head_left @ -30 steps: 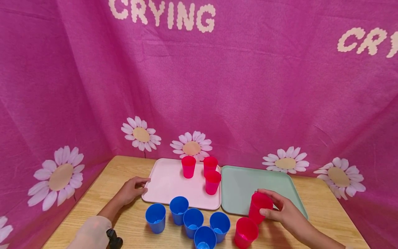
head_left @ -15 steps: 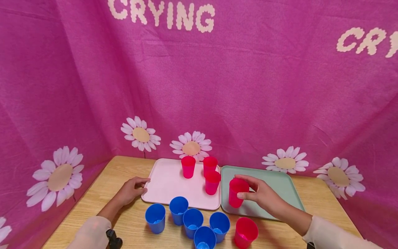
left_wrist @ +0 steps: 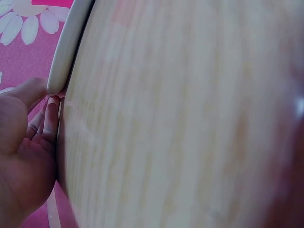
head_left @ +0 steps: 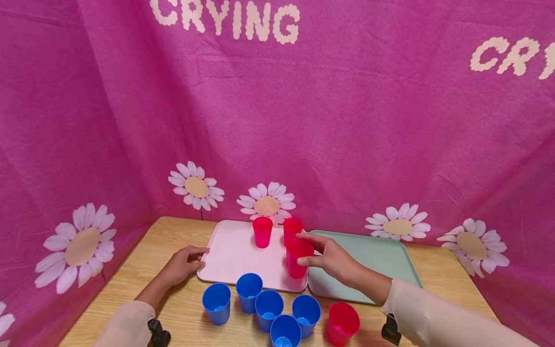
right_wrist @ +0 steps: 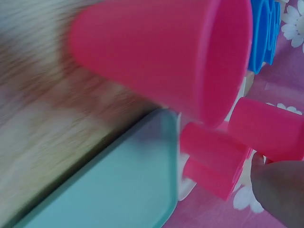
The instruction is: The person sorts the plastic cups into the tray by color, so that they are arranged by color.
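My right hand (head_left: pixel 331 260) grips a red cup (head_left: pixel 299 265), upright over the right part of the pink tray (head_left: pixel 234 255); it overlaps another red cup there, and whether they touch I cannot tell. In the right wrist view the thumb lies against the held cup (right_wrist: pixel 268 130). Two more red cups, left (head_left: pixel 262 233) and right (head_left: pixel 292 229), stand at the tray's back. My left hand (head_left: pixel 182 265) pinches the tray's left edge, also visible in the left wrist view, where fingers (left_wrist: pixel 51 118) meet the rim (left_wrist: pixel 66 52).
Several blue cups (head_left: pixel 269 308) stand on the wooden table (head_left: pixel 182 313) in front of the pink tray. A red cup (head_left: pixel 342 325) stands to their right. The green tray (head_left: pixel 373 250) adjoins the pink one, under my right forearm. A pink cloth (head_left: pixel 329 120) hangs behind.
My right hand has carried the red cup leftward and away from me, from the green tray's front edge across to the pink tray. My left hand has stayed where it was.
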`<state>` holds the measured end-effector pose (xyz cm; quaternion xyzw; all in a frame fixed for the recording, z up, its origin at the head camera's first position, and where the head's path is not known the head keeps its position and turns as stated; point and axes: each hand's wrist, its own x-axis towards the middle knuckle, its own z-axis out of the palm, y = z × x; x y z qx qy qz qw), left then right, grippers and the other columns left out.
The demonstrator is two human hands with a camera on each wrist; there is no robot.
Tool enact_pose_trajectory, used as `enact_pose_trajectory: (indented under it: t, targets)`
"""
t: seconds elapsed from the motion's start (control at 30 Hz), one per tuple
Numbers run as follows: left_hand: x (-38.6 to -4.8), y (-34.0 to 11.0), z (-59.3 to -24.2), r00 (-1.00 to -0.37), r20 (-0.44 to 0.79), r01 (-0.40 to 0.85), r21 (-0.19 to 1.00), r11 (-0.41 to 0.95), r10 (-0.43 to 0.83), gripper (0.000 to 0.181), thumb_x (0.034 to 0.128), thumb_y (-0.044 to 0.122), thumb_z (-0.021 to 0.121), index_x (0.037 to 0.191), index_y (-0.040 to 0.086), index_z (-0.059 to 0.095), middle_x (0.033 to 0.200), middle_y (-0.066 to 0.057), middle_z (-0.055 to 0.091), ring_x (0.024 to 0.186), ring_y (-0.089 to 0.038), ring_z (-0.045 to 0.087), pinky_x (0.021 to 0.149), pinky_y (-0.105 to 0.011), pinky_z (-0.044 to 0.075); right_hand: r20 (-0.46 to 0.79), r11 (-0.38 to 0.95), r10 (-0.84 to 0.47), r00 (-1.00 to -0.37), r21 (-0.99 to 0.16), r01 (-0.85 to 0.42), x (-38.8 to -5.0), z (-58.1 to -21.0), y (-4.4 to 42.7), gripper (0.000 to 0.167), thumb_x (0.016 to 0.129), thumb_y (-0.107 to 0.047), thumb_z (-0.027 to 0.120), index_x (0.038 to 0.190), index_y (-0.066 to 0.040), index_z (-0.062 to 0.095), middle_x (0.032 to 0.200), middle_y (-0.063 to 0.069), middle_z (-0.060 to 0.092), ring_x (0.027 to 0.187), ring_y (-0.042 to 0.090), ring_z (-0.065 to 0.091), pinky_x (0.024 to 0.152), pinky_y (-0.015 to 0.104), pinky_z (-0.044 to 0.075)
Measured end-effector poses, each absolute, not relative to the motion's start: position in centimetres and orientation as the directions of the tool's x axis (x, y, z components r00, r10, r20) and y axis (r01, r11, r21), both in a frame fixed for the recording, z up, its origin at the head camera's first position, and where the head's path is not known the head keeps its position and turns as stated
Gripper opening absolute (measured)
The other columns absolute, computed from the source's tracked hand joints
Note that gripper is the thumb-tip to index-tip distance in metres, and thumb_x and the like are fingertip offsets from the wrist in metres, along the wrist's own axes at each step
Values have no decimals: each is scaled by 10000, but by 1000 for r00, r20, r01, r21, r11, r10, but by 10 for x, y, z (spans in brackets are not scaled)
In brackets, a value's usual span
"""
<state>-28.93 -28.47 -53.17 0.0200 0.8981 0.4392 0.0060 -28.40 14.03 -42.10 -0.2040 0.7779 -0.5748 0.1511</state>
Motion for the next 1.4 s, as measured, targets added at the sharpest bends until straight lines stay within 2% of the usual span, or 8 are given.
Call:
enact_pose_trajectory:
  t: [0.13, 0.27, 0.57, 0.77, 0.9, 1.13, 1.4]
  targets:
    - [-290, -285, -532, -999, 3, 26, 796, 605, 39, 441, 948, -2, 705, 1383, 29, 639, 1273, -178, 631, 1167, -319, 586, 1062, -539, 492, -17, 264, -485, -874, -956, -128, -290, -419, 119, 696, 899, -118, 800, 1513, -14, 487, 1501, 231, 488, 1423, 450, 407, 964, 414, 579]
    - [-292, -286, -533, -999, 5, 31, 800, 599, 44, 439, 947, -12, 702, 1380, 20, 638, 1268, -180, 630, 1151, -308, 584, 1063, -540, 488, -5, 298, -464, -886, -942, -151, -298, -420, 98, 685, 871, -141, 828, 1489, -69, 542, 1449, 181, 553, 1357, 381, 496, 951, 391, 586]
    - [-293, -288, -535, -994, 75, 105, 788, 607, 76, 405, 926, -37, 715, 1328, -15, 669, 1225, -201, 651, 1094, -303, 603, 1038, -528, 499, 15, 359, -462, -887, -911, -203, -309, -422, 64, 689, 854, -183, 850, 1471, -73, 565, 1396, 155, 611, 1285, 356, 569, 894, 402, 607]
    - [-294, -288, -534, -995, 70, 98, 787, 609, 70, 407, 923, -35, 719, 1326, -9, 673, 1218, -195, 651, 1072, -291, 603, 1026, -513, 508, 6, 359, -470, -882, -912, -198, -313, -431, 48, 697, 851, -162, 852, 1473, -58, 554, 1347, 156, 635, 1229, 335, 608, 872, 429, 615]
    - [-293, -288, -534, -997, 53, 80, 791, 607, 63, 415, 923, -30, 721, 1334, 1, 670, 1224, -185, 648, 1079, -282, 597, 1031, -518, 505, -7, 389, -454, -891, -901, -191, -315, -436, 41, 696, 842, -149, 857, 1464, -58, 558, 1349, 153, 633, 1241, 343, 605, 872, 394, 613]
    - [-293, -288, -536, -997, 48, 75, 788, 611, 61, 422, 925, -19, 725, 1342, 8, 666, 1233, -180, 651, 1080, -271, 598, 1032, -515, 505, -14, 456, -417, -909, -868, -196, -321, -436, 35, 692, 829, -148, 868, 1441, -40, 565, 1402, 186, 587, 1300, 405, 554, 888, 423, 610]
    - [-293, -288, -537, -997, 46, 71, 782, 619, 57, 427, 927, -20, 722, 1348, 11, 663, 1229, -173, 648, 1080, -276, 589, 1043, -534, 493, -40, 491, -406, -913, -852, -181, -326, -438, 31, 681, 808, -125, 882, 1402, -29, 565, 1373, 186, 585, 1268, 378, 567, 884, 408, 609]
